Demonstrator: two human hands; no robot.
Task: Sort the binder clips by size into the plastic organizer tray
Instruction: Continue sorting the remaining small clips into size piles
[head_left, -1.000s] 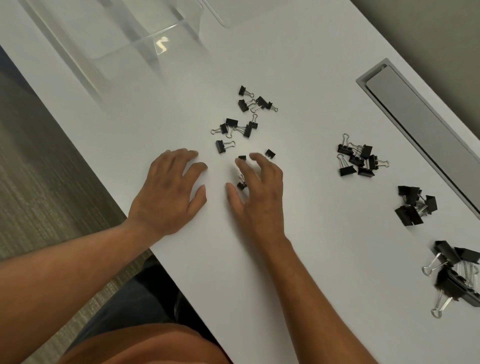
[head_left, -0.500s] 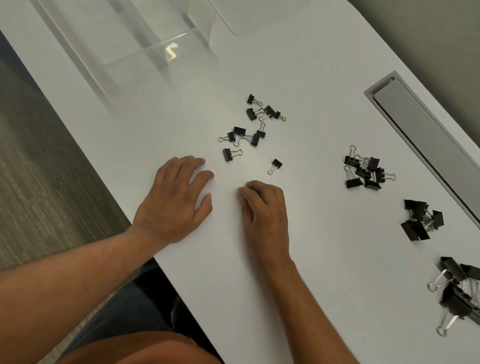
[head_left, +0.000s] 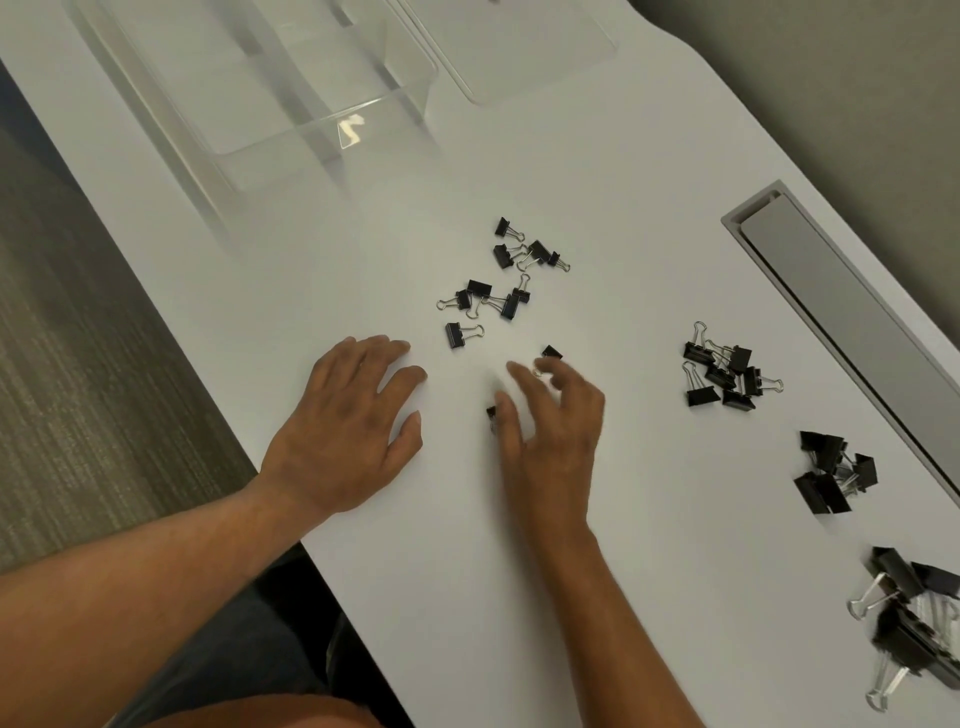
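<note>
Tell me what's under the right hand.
A small black binder clip peeks out beside the right hand's thumb, and another clip lies past the fingertips. The hand covers whatever else lies beneath its palm.

White table: binder clips, seemingly clear tray.

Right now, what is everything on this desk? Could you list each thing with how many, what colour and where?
Smallest black binder clips with wire handles: about a dozen, scattered mid-table beyond the hands.
Small black binder clips: roughly seven, piled right of the hands.
Medium black binder clips: a handful, piled farther right.
Large black binder clips with silver handles: several, at the right edge, partly cut off.
Clear plastic organizer tray: one, transparent, far left; no clips visible inside.
Grey cable-slot cover: one, set into the table's right side.
White table: one.
Left hand: flat on the table.
Right hand: blurred, over two small clips.
</note>
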